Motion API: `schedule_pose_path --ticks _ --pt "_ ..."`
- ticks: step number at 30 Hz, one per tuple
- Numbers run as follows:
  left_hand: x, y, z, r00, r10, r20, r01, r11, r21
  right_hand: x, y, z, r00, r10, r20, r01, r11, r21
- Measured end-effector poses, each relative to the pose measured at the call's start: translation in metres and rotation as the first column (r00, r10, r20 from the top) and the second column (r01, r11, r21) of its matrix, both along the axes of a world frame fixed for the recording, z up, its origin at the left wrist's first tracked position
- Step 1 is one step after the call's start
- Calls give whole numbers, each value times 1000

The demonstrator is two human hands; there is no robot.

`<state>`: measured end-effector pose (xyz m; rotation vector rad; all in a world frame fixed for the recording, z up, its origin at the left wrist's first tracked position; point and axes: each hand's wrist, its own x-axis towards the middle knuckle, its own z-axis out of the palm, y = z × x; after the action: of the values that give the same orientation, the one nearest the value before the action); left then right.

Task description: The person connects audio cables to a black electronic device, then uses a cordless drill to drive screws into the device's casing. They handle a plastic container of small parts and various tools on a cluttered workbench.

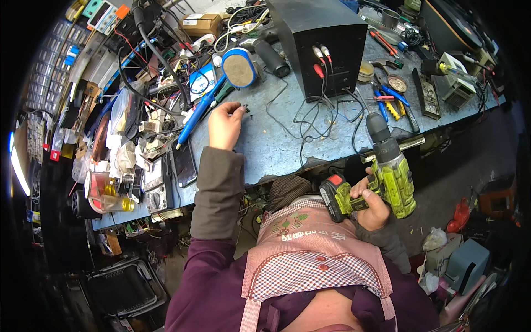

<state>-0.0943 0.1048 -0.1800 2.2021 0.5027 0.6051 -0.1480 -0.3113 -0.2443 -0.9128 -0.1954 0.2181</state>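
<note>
I have the right hand (371, 208) wrapped around the green drill (396, 185); left hand (225, 126) nearly closed by a small dark part (247, 112), hold unclear; steer the chuck (378, 128) clear of cables (326, 123)

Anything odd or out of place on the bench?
The black cables lie in a loose tangle before the black box, and heaped clutter crowds the left side of the bench. No spill stands out.
</note>
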Motion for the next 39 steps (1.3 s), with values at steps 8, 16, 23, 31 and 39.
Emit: schedule_pose_path --ticks 8,16,23,31,39 --pt "17 21 -32 985 -143 -91 170 860 482 6 -25 -1 698 332 634 316 652 -689" --pt "24 58 -47 988 -152 -32 149 870 471 -10 10 11 881 -60 470 186 956 -227" --pt "38 105 -67 982 -49 184 52 999 -9 -11 0 11 888 -90 452 201 958 -203" --pt "16 117 -39 955 -228 -191 279 910 307 -22 -18 -11 922 136 363 -93 987 -133" --pt "15 -8 -9 989 -15 149 39 986 -162 -14 -33 27 751 203 628 303 739 -601"
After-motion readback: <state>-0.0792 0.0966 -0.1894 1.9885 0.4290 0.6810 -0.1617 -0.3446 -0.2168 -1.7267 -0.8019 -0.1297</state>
